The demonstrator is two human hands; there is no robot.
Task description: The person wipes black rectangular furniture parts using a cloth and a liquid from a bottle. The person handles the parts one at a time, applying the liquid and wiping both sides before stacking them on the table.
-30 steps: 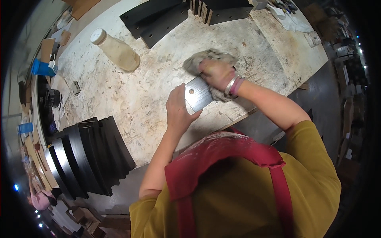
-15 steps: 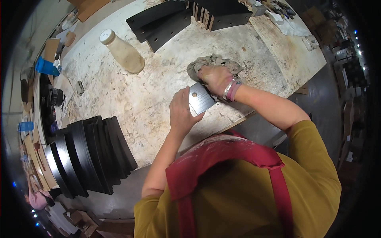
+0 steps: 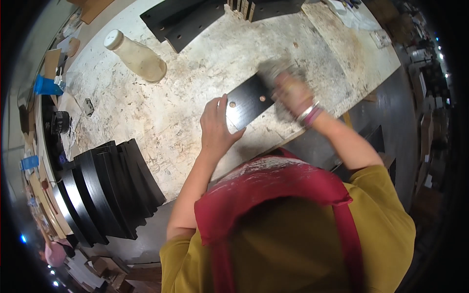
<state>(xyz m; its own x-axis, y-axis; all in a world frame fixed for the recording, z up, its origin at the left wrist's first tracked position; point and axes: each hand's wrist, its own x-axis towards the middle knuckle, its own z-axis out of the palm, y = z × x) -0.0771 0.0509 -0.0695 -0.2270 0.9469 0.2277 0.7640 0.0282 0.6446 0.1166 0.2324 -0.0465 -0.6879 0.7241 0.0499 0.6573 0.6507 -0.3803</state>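
A black board [image 3: 248, 101] with two round holes lies flat on the stained worktable [image 3: 195, 88]. Its left end sits between the thumb and fingers of my left hand [image 3: 215, 126], which grips it by its edges. My right hand [image 3: 293, 94], blurred by motion, presses a grey rag [image 3: 278, 68] on the board's right part. Rag and hand hide that end of the board. The fingers of the right hand are bunched on the cloth.
A capped bottle [image 3: 139, 59] with cloudy liquid stands at the far left. Black boards [image 3: 105, 188] are stacked at the near left, and more black boards [image 3: 195, 19] lie at the back. A small grey lump [image 3: 88, 107] rests left of the bottle. Blue cup [image 3: 47, 85] at the left edge.
My right hand has swept the rag rightward along the board, baring more of its black surface and a second hole. My left hand keeps its grip. The whole view has shifted slightly.
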